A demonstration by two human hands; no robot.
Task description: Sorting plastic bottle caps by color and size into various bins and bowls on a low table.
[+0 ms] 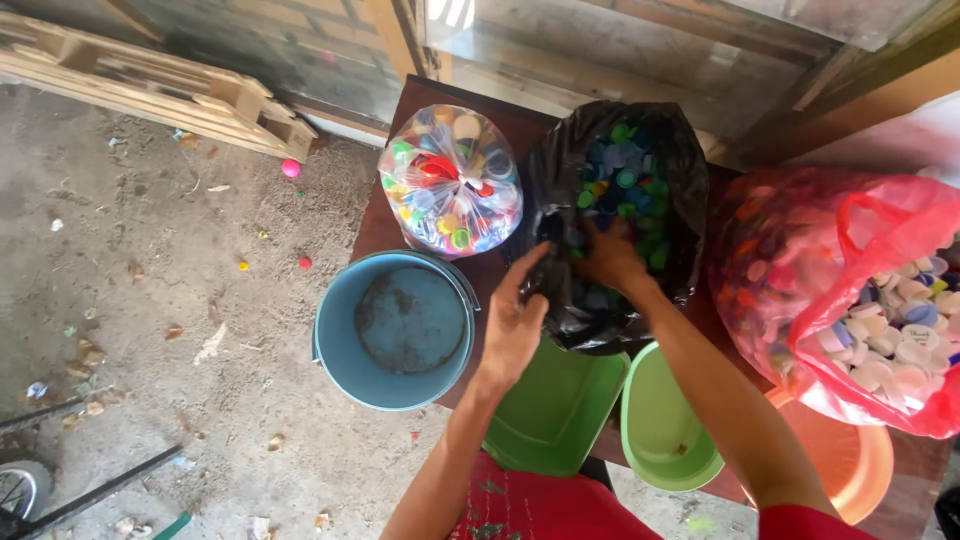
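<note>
Head: right hand point(610, 255) buried in black bag point(560, 180).

left arm: reaching up from 6 o'clock toward 12, forearm bare
left hand point(512, 322): hanging palm-side inward, fingers loosely curled, fingertips pointing to 1 o'clock
right arm: stretching from 5 o'clock toward 11
right hand point(610, 258): reaching palm down, fingers spreading forward, partly hidden

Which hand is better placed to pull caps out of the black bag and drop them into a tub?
Probably the right hand: it is already inside the black bag, down among the bottle caps. The left hand is at the bag's rim, seemingly holding it open, beside the blue bucket.
</note>
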